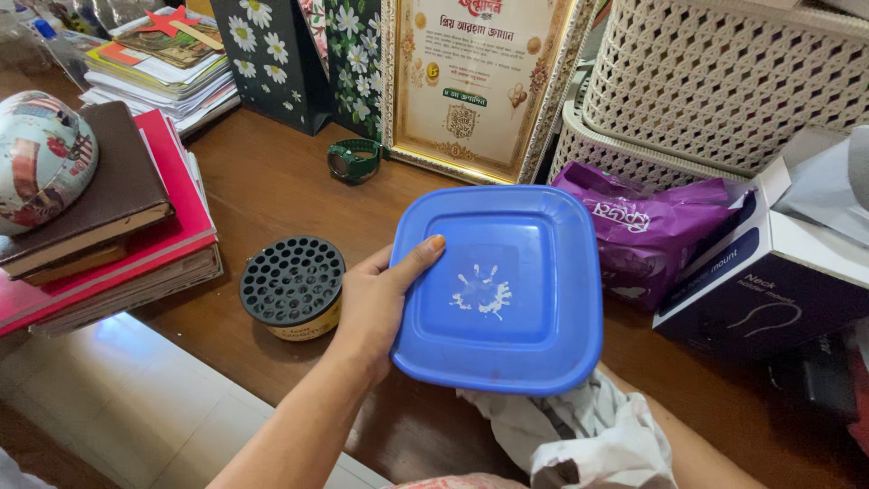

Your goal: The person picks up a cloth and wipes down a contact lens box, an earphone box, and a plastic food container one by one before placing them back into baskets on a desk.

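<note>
Gripping a square blue plastic lid [507, 281], the left hand [380, 303] closes on its rim; right hand hidden under crumpled white cloth [588, 435].

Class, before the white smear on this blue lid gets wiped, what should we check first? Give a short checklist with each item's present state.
1. Left hand grips the blue lid firmly, thumb on top: ok.
2. White smear faces up, unobstructed: ok.
3. White cloth ready at the lid's lower edge: ok.
4. Right hand holds the cloth: cannot tell, hidden.
5. Black perforated container apart from the lid: ok.
</note>
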